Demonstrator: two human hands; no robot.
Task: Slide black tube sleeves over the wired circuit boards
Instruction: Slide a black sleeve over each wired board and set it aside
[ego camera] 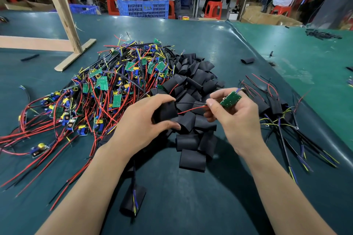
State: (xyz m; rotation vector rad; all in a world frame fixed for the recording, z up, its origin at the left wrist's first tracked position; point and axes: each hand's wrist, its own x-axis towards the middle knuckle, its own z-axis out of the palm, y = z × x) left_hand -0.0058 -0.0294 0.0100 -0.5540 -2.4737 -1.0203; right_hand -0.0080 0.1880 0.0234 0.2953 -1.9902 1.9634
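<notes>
Left hand [145, 120] fingers pinch sleeve [165, 112]; right hand [233, 114] pinches board [230, 99]. Leads [191, 108] may snag, board corners jamming at sleeve mouth.

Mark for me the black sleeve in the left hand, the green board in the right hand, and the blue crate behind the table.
black sleeve [166, 111], head view, on its flat front face.
green board [230, 99], head view, on the middle of its green underside.
blue crate [142, 7], head view, on its front lattice wall.

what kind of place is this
Most likely an electronics assembly workshop: a heap of wired circuit boards and black tube sleeves on the green-covered table, with other workers on red stools at benches behind.
</notes>
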